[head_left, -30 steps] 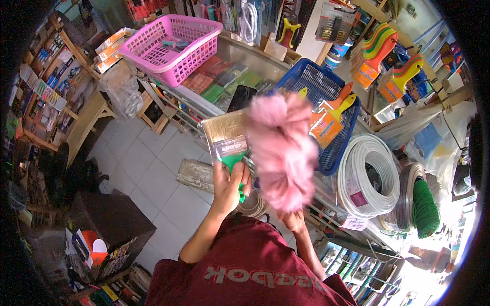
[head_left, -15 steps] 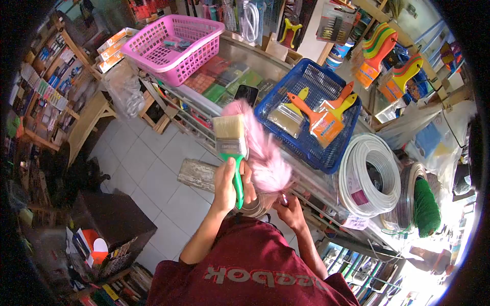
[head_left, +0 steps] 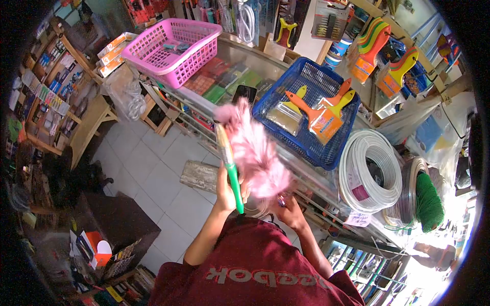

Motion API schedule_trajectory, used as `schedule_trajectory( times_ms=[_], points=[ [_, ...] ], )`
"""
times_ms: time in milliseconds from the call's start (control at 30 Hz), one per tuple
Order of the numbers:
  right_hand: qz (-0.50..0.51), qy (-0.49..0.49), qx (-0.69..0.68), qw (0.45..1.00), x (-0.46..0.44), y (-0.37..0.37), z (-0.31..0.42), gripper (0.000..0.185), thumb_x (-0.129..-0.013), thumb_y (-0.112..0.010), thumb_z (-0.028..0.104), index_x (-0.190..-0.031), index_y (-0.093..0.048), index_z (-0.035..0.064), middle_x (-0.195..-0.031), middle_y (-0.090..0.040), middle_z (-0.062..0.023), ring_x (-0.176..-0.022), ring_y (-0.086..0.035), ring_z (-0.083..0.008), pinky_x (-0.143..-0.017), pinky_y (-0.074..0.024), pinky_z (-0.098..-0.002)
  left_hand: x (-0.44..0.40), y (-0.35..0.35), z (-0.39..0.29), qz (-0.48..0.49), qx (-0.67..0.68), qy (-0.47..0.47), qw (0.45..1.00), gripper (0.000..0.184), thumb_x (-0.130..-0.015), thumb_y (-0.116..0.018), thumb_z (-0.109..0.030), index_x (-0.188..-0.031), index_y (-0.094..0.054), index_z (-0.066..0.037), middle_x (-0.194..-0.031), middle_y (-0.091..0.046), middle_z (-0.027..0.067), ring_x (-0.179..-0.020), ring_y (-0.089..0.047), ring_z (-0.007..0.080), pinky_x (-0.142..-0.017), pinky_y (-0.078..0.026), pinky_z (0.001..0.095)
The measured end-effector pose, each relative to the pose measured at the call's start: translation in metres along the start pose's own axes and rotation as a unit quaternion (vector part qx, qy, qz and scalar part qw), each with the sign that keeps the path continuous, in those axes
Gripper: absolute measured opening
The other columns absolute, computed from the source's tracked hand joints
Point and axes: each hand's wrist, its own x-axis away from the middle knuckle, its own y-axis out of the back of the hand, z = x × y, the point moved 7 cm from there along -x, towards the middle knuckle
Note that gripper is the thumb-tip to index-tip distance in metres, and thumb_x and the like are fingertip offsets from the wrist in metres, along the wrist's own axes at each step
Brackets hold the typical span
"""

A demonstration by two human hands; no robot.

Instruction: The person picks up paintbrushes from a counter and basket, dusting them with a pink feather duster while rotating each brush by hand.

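In front of my body, my left hand is closed round the green handle of a paintbrush, which is seen edge-on with its bristles up. A fluffy pink duster touches or lies just behind the brush, slightly blurred. Its handle end is in the closed fingers of my right hand. Beyond the duster, a blue basket holds several paintbrushes, among them an orange-handled one with an orange wrapper. A dark phone lies on the glass counter near the duster's top.
A pink basket with small items stands on the counter's far left part. White cable coils and green twine are at the right. More brushes hang at upper right. A dark cabinet stands at lower left.
The brush has turned from broad face to edge-on in my left hand. The duster has moved left, off the blue basket, since the earliest frame, uncovering the brushes in it.
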Motion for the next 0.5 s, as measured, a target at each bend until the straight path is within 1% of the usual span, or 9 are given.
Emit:
schedule_trajectory(
  times_ms=[67, 133, 167, 233, 267, 300, 400, 433, 500],
  points=[
    [-0.009, -0.018, 0.020, 1.000, -0.001, 0.002, 0.009, 0.016, -0.080, -0.051, 0.003, -0.094, -0.057, -0.0026, -0.077, -0.062, -0.0056, -0.075, -0.058, -0.0157, -0.070, -0.0483, -0.0308, -0.005, -0.013, -0.012, 0.072, -0.025, -0.047, 0.996, 0.060, -0.090, -0.022, -0.063, -0.066, -0.038, -0.010, -0.043, -0.035, 0.0028, -0.030, -0.033, 0.0129, -0.030, -0.031, 0.0244],
    [0.010, 0.010, -0.065, 0.998, 0.010, -0.003, 0.031, 0.014, -0.080, -0.053, 0.005, -0.091, -0.058, -0.0027, -0.073, -0.062, -0.0046, -0.075, -0.059, -0.0144, -0.072, -0.0485, -0.0294, -0.001, -0.006, -0.013, 0.037, -0.055, -0.056, 0.996, 0.061, -0.089, -0.022, -0.064, -0.066, -0.038, -0.010, -0.043, -0.035, 0.0028, -0.031, -0.033, 0.0130, -0.030, -0.031, 0.0244],
    [0.034, 0.005, -0.128, 0.991, 0.015, -0.008, 0.034, 0.013, -0.080, -0.054, 0.006, -0.090, -0.058, -0.0025, -0.072, -0.061, -0.0036, -0.075, -0.059, -0.0133, -0.073, -0.0485, -0.0285, 0.005, 0.011, -0.005, -0.078, -0.061, -0.021, 0.995, 0.062, -0.089, -0.021, -0.065, -0.066, -0.037, -0.010, -0.042, -0.034, 0.0027, -0.031, -0.033, 0.0133, -0.031, -0.031, 0.0239],
    [-0.014, 0.063, -0.069, 0.996, 0.006, -0.007, 0.024, 0.008, -0.077, -0.057, 0.011, -0.080, -0.060, 0.0040, -0.061, -0.049, 0.0036, -0.052, -0.042, -0.0058, -0.044, -0.0298, -0.0244, 0.008, 0.016, -0.007, -0.119, -0.093, -0.031, 0.988, 0.062, -0.089, -0.021, -0.065, -0.067, -0.038, -0.010, -0.043, -0.035, 0.0031, -0.031, -0.034, 0.0136, -0.031, -0.031, 0.0240],
    [0.013, 0.045, -0.045, 0.998, 0.001, -0.008, 0.022, 0.008, -0.077, -0.058, 0.011, -0.080, -0.059, 0.0042, -0.061, -0.047, 0.0041, -0.052, -0.041, -0.0054, -0.044, -0.0292, -0.0243, 0.009, 0.018, -0.009, -0.138, -0.108, -0.037, 0.984, 0.062, -0.090, -0.021, -0.064, -0.067, -0.039, -0.010, -0.043, -0.036, 0.0034, -0.031, -0.034, 0.0137, -0.031, -0.032, 0.0240],
    [0.003, 0.016, -0.010, 1.000, -0.002, -0.005, 0.005, 0.009, -0.077, -0.059, 0.012, -0.081, -0.057, 0.0043, -0.060, -0.043, 0.0048, -0.053, -0.038, -0.0048, -0.044, -0.0278, -0.0239, -0.002, 0.005, -0.016, 0.001, -0.073, -0.099, 0.992, 0.062, -0.090, -0.020, -0.064, -0.067, -0.040, -0.009, -0.043, -0.038, 0.0039, -0.031, -0.036, 0.0136, -0.031, -0.032, 0.0244],
    [0.023, 0.020, -0.055, 0.998, 0.005, -0.013, 0.036, 0.011, -0.077, -0.060, 0.012, -0.083, -0.058, 0.0037, -0.060, -0.046, 0.0042, -0.051, -0.039, -0.0052, -0.044, -0.0285, -0.0242, 0.002, 0.011, -0.022, -0.050, -0.124, -0.109, 0.985, 0.063, -0.090, -0.020, -0.064, -0.067, -0.041, -0.009, -0.043, -0.039, 0.0038, -0.031, -0.036, 0.0129, -0.031, -0.032, 0.0242],
    [0.052, -0.012, -0.099, 0.994, 0.010, -0.015, 0.033, 0.020, -0.080, -0.061, 0.013, -0.097, -0.061, 0.0027, -0.084, -0.063, -0.0016, -0.071, -0.052, -0.0111, -0.064, -0.0429, -0.0290, 0.007, 0.015, -0.024, -0.107, -0.154, -0.099, 0.977, 0.063, -0.090, -0.020, -0.064, -0.067, -0.040, -0.009, -0.042, -0.038, 0.0036, -0.031, -0.036, 0.0128, -0.031, -0.032, 0.0240],
    [0.072, -0.041, -0.102, 0.991, 0.005, -0.014, 0.010, 0.019, -0.081, -0.061, 0.012, -0.097, -0.061, 0.0025, -0.082, -0.061, -0.0010, -0.067, -0.051, -0.0109, -0.059, -0.0416, -0.0275, 0.014, 0.019, -0.031, -0.212, -0.211, -0.080, 0.951, 0.063, -0.090, -0.019, -0.064, -0.066, -0.040, -0.009, -0.042, -0.037, 0.0031, -0.031, -0.036, 0.0125, -0.030, -0.031, 0.0235]
  ],
)
